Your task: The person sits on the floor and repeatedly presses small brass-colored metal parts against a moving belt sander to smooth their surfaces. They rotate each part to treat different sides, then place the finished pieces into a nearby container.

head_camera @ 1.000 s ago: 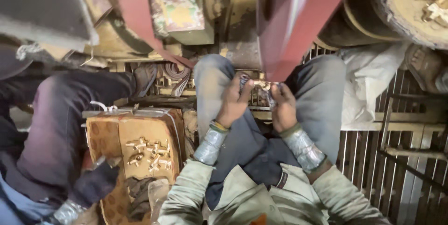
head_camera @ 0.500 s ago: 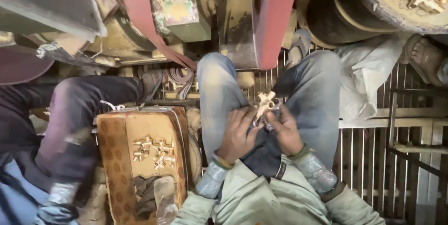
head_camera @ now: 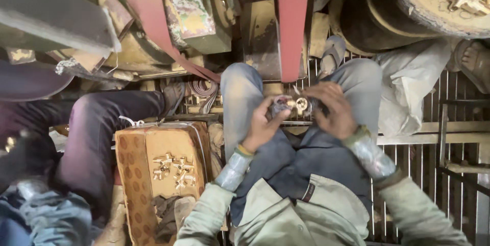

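Two hands, left (head_camera: 263, 126) and right (head_camera: 334, 111), pinch brass fitting (head_camera: 298, 104) over lap; we judge it heavy, stiff, slick; hold body.

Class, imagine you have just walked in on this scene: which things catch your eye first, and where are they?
First, the red belt running down the top centre. Just below it, the left hand and right hand together hold a small brass fitting over the knees. At lower left, more brass fittings lie on a patterned box, beside another person's leg.

both hands (head_camera: 301, 116) around brass fitting (head_camera: 297, 104)
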